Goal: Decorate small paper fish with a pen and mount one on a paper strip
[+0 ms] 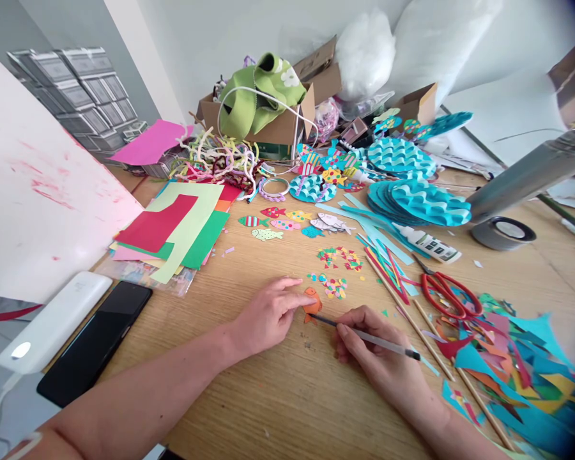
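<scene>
A small orange paper fish [311, 303] lies on the wooden table [259, 402], with drawn dark lines on it. My left hand [268, 314] rests beside it, its index finger on the fish and the other fingers apart. Between the fingers of my right hand [374, 345] is a pen [381, 340], its tip touching the fish near the tail. Just behind the fish are small paper dots [334, 287] and a ring of tiny cut triangles [352, 258]. Several decorated paper fish [285, 225] lie farther back.
Red-handled scissors [448, 294], wooden sticks [424, 342], a glue bottle [434, 245] and paper scraps [527, 358] lie right. Coloured sheets [196, 223], a phone [96, 342] and a white power bank [55, 321] are left. Blue wavy discs [424, 202] and a flask [531, 176] stand behind.
</scene>
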`<action>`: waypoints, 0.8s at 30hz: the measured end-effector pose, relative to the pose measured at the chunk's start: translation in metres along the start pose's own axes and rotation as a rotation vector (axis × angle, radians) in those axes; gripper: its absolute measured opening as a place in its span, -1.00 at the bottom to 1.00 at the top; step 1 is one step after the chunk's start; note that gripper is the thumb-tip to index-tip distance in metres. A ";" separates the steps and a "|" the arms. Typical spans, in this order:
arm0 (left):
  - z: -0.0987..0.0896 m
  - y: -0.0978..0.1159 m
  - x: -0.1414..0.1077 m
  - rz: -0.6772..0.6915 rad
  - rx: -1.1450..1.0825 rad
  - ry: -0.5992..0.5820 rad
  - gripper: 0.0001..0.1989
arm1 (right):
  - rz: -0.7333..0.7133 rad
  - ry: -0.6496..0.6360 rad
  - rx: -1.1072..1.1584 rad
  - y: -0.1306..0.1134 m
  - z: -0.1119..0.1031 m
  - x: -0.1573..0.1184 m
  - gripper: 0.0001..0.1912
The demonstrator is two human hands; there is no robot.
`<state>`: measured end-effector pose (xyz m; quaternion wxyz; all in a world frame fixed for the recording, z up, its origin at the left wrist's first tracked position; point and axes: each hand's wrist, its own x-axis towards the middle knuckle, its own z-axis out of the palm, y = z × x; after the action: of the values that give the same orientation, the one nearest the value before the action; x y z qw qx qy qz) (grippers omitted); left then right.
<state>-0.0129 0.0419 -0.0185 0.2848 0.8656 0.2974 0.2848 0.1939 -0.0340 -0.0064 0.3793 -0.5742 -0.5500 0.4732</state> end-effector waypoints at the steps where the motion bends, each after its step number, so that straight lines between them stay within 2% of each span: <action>1: 0.000 0.000 0.000 -0.006 -0.003 0.005 -0.61 | 0.000 0.004 0.006 0.000 0.000 0.000 -0.71; 24: 0.001 0.000 -0.001 0.007 -0.005 0.016 -0.59 | 0.000 0.022 0.018 0.001 0.001 -0.001 -0.68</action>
<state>-0.0128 0.0408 -0.0192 0.2834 0.8638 0.2959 0.2933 0.1937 -0.0347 -0.0075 0.3906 -0.5761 -0.5413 0.4717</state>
